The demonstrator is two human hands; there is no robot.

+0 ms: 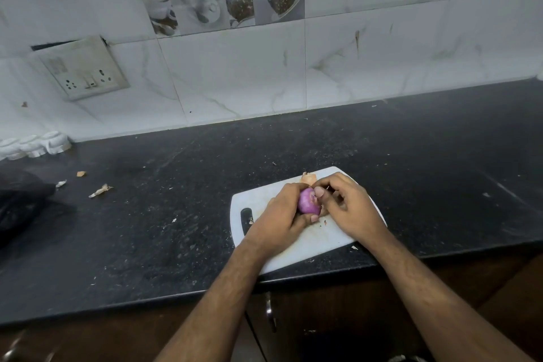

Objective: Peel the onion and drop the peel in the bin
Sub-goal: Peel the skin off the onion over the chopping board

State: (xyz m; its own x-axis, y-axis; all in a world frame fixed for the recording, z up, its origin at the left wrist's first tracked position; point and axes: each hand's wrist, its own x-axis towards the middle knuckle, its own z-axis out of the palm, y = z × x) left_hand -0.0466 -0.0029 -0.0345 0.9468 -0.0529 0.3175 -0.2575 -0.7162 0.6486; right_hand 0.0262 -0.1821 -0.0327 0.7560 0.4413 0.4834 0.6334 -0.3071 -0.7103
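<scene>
A small purple onion [308,200] is held above the white cutting board [311,241]. My left hand [279,217] wraps around it from the left and below. My right hand [346,206] presses its thumb and fingertips on the onion's right side, pinching at its skin. Most of the visible onion surface is smooth purple. A brown scrap of peel [308,177] lies on the board just behind my hands. No bin can be made out for certain; a black bag-like shape [20,203] sits at the far left.
The board lies on a dark speckled counter [147,229] near its front edge. Loose peel scraps [100,190] lie on the counter at left. White objects [35,145] stand against the tiled wall. A cupboard handle [270,314] shows below the counter.
</scene>
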